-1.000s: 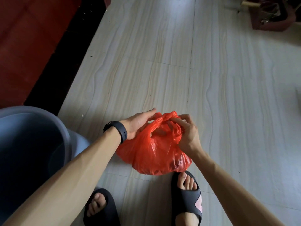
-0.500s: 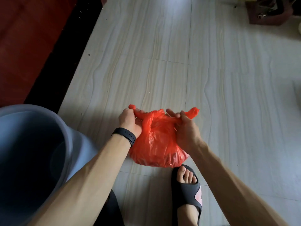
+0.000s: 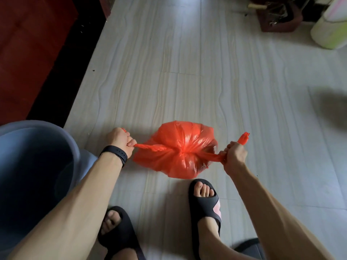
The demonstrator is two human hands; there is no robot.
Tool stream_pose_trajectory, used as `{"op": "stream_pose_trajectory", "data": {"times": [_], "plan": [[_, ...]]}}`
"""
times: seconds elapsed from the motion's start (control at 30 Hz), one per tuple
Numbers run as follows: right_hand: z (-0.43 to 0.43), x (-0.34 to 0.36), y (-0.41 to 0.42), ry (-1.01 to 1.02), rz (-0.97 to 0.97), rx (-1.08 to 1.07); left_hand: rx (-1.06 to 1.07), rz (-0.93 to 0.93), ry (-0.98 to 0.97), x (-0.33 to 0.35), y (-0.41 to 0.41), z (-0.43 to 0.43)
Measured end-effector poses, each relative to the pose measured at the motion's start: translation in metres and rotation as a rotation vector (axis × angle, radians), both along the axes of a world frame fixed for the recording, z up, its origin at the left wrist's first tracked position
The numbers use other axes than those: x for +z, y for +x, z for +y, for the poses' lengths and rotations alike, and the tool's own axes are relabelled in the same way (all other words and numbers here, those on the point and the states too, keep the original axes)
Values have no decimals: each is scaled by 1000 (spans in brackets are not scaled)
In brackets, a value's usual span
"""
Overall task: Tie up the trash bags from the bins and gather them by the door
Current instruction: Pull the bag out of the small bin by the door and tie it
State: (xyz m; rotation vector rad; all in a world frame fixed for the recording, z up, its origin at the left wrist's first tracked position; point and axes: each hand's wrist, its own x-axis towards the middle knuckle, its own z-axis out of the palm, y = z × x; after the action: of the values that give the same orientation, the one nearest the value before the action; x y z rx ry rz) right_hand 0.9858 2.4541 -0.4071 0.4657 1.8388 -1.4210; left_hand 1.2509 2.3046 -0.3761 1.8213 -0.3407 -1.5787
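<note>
Trash bag [image 3: 180, 152], red-orange plastic, sits on the pale tiled floor [image 3: 187, 81] just ahead of the person's feet, mouth cinched to a tight pucker at its middle. Two twisted tails run out sideways from that pucker. Left hand [image 3: 120, 140] clenched around the left tail, black wristband [image 3: 114, 154] on that wrist. Right hand [image 3: 234, 155] clenched around the right tail, tail end poking up past the fist. Both tails look taut, hands well apart with the bag between them.

Head view, edges: grey-blue bin [image 3: 37, 166] at lower left, just beside the left forearm, inside dark, contents cannot be told. Dark strip and red surface [image 3: 28, 53] border the floor on the left. Wide bare floor ahead and to the right. Dark brown box [image 3: 276, 17] and a pale green container [image 3: 330, 29] far off at upper right. Black slippers [image 3: 204, 201] on both feet, right one near the bag's lower edge.
</note>
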Motion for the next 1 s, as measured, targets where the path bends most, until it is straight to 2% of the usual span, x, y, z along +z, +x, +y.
{"op": "stream_pose_trajectory", "data": {"times": [0.1,0.3,0.37,0.5,0.6,0.7,0.83,0.9,1.0], "plan": [[11,0,-9,69,33,-12,-54,-74,14,-2,2,5],[19,-4,-16,141,77,-57,40,-77,2,-21,6,-2],[15,-4,-20,128,61,-32,97,32,-43,-15,-3,-6],[7,-7,-30,-23,11,34,130,238,-95,-2,-10,-23],[13,-19,-22,-41,26,139,1,258,-57,-10,-22,-14],[20,-26,-5,-29,22,206,-169,147,22,-29,-30,9],[26,-26,7,-141,-92,194,-536,104,61,-45,-30,33],[25,-22,11,-184,-126,202,-673,30,37,-44,-32,38],[25,-22,19,-160,-106,231,-830,-175,-8,-50,-31,35]]}}
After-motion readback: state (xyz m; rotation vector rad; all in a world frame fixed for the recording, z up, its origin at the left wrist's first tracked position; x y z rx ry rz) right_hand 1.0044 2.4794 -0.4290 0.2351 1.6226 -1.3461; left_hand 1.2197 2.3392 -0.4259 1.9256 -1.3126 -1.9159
